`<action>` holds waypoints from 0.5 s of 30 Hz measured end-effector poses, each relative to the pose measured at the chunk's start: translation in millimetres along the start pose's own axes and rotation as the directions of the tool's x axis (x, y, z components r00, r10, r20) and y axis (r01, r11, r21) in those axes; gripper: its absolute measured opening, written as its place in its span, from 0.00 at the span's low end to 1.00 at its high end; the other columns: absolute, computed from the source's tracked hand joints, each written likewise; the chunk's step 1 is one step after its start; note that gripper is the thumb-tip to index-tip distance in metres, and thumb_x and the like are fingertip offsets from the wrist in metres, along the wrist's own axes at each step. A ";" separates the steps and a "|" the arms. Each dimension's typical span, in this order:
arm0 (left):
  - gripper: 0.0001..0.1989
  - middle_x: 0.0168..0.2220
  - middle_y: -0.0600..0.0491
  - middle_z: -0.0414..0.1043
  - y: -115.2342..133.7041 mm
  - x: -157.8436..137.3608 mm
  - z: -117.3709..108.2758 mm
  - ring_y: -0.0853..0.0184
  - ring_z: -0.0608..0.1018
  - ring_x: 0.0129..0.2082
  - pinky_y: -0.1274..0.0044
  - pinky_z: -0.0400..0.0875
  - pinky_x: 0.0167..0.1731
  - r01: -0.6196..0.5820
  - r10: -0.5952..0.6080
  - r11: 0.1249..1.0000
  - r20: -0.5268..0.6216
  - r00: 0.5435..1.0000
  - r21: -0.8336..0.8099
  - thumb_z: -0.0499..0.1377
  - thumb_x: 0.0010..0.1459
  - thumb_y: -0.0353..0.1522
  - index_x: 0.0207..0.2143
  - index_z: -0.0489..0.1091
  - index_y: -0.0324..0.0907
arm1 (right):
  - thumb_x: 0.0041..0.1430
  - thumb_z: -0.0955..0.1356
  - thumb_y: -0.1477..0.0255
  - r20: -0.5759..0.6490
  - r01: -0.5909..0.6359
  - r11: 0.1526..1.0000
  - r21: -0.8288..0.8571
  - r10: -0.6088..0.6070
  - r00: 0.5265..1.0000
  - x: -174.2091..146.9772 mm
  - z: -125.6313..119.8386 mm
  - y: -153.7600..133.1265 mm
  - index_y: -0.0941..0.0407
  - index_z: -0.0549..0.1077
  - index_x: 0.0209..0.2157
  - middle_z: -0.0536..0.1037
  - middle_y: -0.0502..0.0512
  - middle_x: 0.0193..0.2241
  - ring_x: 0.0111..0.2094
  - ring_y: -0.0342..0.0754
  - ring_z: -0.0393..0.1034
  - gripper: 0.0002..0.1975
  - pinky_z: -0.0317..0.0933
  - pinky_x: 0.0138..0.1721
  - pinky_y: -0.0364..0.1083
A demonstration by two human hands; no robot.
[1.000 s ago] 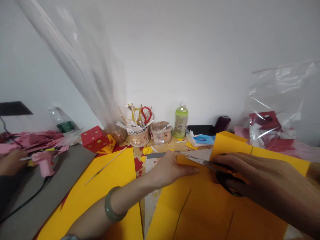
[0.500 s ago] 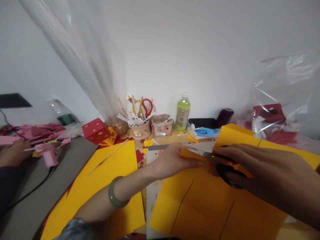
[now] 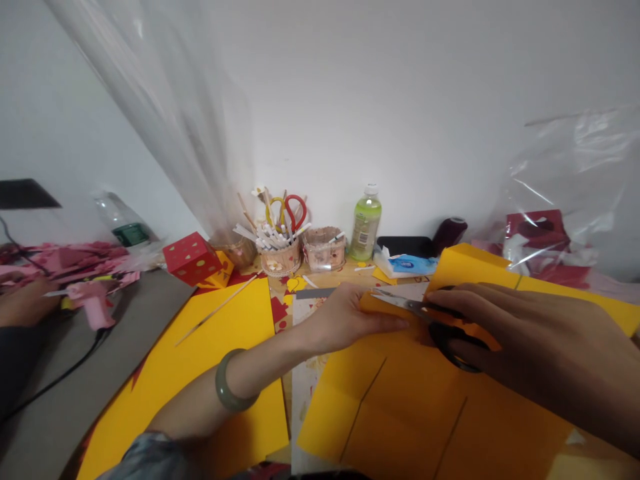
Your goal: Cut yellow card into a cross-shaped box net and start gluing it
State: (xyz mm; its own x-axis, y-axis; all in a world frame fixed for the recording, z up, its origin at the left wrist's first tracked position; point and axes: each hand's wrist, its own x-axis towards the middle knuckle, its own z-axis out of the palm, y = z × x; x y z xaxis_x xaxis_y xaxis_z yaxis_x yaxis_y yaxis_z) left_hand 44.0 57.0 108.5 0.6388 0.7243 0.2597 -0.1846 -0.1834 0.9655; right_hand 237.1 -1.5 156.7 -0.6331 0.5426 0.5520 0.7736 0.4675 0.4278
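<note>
In the head view, cutting the yellow sheet [image 3: 400, 413], over the near right part of the worktop [image 3: 345, 277], seems the step in hand; next likely calls for a taut edge as the scissors [image 3: 413, 305] close. The left hand [image 3: 340, 320] pinches paper beside the blade tips; the right hand [image 3: 530, 333] curls around the handles, blades slightly apart.

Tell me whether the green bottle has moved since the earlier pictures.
No; judged against the basket to its left, the green bottle has stayed put.
</note>
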 end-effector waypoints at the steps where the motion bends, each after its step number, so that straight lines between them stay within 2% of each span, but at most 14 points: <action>1: 0.12 0.42 0.53 0.78 0.0 0.2 -0.3 0.61 0.77 0.45 0.69 0.68 0.49 0.000 0.000 1.000 0.004 1.000 0.001 0.64 0.47 0.30 0.37 0.76 0.43 | 0.61 0.54 0.72 -0.005 0.004 1.000 0.002 -0.004 1.000 0.5 -0.3 0.2 0.50 0.70 0.31 0.81 0.50 0.23 0.18 0.48 0.75 0.16 0.64 0.11 0.45; 9: 0.12 0.42 0.53 0.78 0.4 0.3 -1.3 0.63 0.77 0.44 0.72 0.68 0.48 -0.013 0.013 1.000 0.010 1.000 -0.012 0.64 0.47 0.31 0.37 0.76 0.42 | 0.61 0.53 0.74 -0.012 0.020 1.000 0.018 -0.020 1.000 1.4 -2.0 0.8 0.52 0.69 0.33 0.81 0.51 0.23 0.18 0.49 0.76 0.15 0.64 0.11 0.45; 15: 0.11 0.42 0.52 0.78 0.2 0.7 -1.5 0.62 0.77 0.45 0.71 0.68 0.48 0.011 -0.011 1.000 -0.006 1.000 -0.003 0.64 0.47 0.30 0.36 0.77 0.42 | 0.59 0.55 0.76 -0.022 0.012 0.997 0.070 -0.010 1.000 -4.8 7.4 2.0 0.52 0.67 0.33 0.80 0.49 0.21 0.16 0.47 0.74 0.13 0.63 0.11 0.43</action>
State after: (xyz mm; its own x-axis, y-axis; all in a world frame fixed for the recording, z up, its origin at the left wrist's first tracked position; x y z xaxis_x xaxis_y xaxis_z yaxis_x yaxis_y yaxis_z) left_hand 43.3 58.5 108.8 0.6366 0.7301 0.2486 -0.1797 -0.1730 0.9684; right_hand 241.5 2.0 149.6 -0.6402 0.5223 0.5633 0.7625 0.5214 0.3831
